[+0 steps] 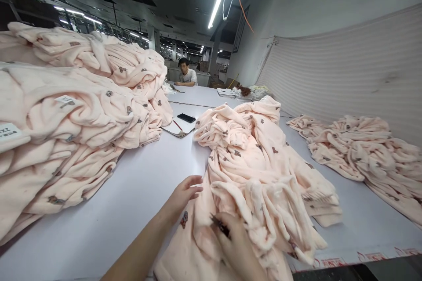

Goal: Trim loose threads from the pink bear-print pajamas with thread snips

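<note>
My right hand (235, 241) is closed around small dark thread snips (221, 225), their tips pointing up and left over the cloth. Under it lies a rumpled pale pink fleece garment (204, 246) with small printed bears, at the table's near edge. At its left side is my left hand (186, 193), fingers apart and slightly bent, with nothing visible in them. Whether its fingertips touch the fleece I cannot tell. More of the same fleece (244, 162) is heaped just beyond both hands.
A tall fleece pile (82, 92) with white tags fills the table's left side. Another fleece heap (372, 153) lies on the right by the wall. A black phone (186, 118) and a red pencil (178, 126) on a pad lie mid-table. A person (187, 73) leans at the far end.
</note>
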A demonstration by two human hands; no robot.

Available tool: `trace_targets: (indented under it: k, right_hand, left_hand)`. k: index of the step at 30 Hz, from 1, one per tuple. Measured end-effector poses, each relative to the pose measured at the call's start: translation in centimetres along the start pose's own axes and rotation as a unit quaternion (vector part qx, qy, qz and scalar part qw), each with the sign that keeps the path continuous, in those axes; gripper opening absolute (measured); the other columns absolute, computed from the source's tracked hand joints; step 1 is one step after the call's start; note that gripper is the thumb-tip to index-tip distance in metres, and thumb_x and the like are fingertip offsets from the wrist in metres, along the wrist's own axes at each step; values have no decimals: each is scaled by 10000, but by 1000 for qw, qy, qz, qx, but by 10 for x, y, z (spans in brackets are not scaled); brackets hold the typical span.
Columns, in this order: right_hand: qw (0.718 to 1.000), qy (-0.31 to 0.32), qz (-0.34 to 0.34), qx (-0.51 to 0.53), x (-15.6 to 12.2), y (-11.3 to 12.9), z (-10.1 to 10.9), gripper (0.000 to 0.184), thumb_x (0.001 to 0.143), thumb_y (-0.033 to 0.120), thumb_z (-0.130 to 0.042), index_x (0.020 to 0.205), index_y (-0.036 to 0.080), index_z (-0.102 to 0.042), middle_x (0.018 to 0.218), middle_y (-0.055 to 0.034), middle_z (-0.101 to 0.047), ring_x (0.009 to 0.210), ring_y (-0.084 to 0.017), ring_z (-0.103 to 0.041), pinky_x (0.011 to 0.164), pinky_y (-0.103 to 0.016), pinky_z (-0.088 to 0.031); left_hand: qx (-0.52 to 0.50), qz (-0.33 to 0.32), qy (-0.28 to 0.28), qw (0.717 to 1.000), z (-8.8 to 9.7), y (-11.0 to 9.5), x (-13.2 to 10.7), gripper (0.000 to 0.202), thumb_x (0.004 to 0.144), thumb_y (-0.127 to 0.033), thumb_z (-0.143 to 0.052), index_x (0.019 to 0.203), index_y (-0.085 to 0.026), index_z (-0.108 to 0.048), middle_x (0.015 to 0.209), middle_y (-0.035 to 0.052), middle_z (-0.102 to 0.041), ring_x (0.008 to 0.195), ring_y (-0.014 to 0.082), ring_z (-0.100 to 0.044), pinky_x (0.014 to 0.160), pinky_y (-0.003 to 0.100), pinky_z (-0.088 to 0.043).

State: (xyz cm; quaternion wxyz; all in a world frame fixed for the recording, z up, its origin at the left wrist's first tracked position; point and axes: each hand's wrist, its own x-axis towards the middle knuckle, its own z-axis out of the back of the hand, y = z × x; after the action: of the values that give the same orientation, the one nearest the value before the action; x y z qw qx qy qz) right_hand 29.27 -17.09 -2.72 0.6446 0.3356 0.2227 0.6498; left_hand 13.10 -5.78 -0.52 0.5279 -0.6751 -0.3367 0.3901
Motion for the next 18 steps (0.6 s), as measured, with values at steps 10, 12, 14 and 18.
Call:
trace_targets:
  k: [10,12,14,18]
  right_hand:
    - [992,-91,33,-85,8,-21,50,285,752,70,-426,948,201,-587,959,-59,-617,855,-210,-605,696,-289,-471]
    - [978,-84,26,-190,3,-28,55,308,743,88,-454,988,199,-604,1016,-92,-598,838,-244,-616,619,-304,-474]
    - [966,-61,-1,-252,-2,-30,58,294,724,96,-490,964,199,-625,1018,-104,-595,815,-267,-625,577,-316,-478]
    - [986,-16,5,-167,-8,-11,65,261,802,178,-544,1039,254,-624,1002,-52,-625,925,-233,-630,731,-313,-513]
  left_hand:
    - [264,-92,-102,955,-60,60,-49,74,767,-197,-474,836,-223,-486,798,23,-578,799,231,-543,741,323,-382]
    - [253,-127,-113,952,-63,63,-45,130,767,-127,-389,818,-232,-447,747,-8,-518,721,198,-510,690,291,-378]
    - [249,-175,-108,946,-63,62,-41,159,747,-101,-390,818,-234,-440,744,-18,-486,688,182,-491,649,270,-374]
    - [260,-222,-91,935,-60,65,-38,137,774,-106,-403,820,-226,-449,758,-14,-491,692,173,-505,657,269,-389]
